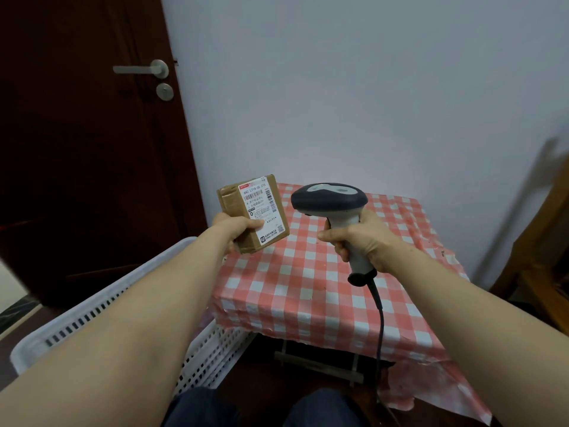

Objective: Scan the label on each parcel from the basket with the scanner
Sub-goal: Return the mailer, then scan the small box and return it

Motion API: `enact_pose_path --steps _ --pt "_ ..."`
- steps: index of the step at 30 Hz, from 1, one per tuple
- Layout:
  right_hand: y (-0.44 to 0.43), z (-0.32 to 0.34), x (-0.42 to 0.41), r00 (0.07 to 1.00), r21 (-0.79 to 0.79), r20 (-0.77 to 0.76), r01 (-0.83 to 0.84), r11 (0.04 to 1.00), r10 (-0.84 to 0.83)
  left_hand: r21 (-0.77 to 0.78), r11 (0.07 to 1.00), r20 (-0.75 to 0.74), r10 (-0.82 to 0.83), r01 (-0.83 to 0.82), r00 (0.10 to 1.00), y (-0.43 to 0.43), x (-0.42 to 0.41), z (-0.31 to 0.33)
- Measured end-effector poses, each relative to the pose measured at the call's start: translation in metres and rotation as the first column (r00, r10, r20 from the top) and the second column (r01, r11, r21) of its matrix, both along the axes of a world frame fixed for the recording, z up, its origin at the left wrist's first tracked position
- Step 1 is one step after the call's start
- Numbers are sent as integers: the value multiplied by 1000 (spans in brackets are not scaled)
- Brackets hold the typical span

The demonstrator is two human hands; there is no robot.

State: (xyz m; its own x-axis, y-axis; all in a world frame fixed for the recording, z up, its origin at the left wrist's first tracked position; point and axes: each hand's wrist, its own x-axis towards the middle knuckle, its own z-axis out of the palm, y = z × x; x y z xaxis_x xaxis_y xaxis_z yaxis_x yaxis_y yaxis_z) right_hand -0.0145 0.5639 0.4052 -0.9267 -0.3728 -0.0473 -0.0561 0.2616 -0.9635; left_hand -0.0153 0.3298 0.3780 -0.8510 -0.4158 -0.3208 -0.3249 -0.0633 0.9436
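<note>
A dark door (86,143) and pale wall (369,87) back a small table (323,288) under a red-and-white checked cloth. A white slatted basket (101,306) sits low at the left, beside the table. The right hand (366,238) is closed around the grip of the scanner (329,200), its head turned toward the parcel (252,214). The left hand (237,229) grips this brown parcel above the table's left edge, tilted, white label (261,208) facing the camera, thumb on the label.

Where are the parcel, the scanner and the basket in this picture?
parcel (246,208): head view, on its brown taped side beside the label.
scanner (329,197): head view, on the dark top of its head.
basket (101,298): head view, on its white far rim.
</note>
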Motion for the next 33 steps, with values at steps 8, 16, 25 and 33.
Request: enact_pose_path --steps 8,16,25,33 --pt "-1 1 0 1000 1 -4 14 1000 -14 -8 1000 3 19 -19 1000 1 5 6" --pt "-4 4 2 1000 13 -17 16 1000 -16 3 999 -14 34 -34 999 -4 3 5" --pt "-4 8 7 1000 -3 7 3 1000 -3 -6 999 -19 32 -33 999 -9 3 6" --pt "-2 10 7 1000 32 -19 -12 999 13 -20 999 -26 46 -46 999 -12 1 10"
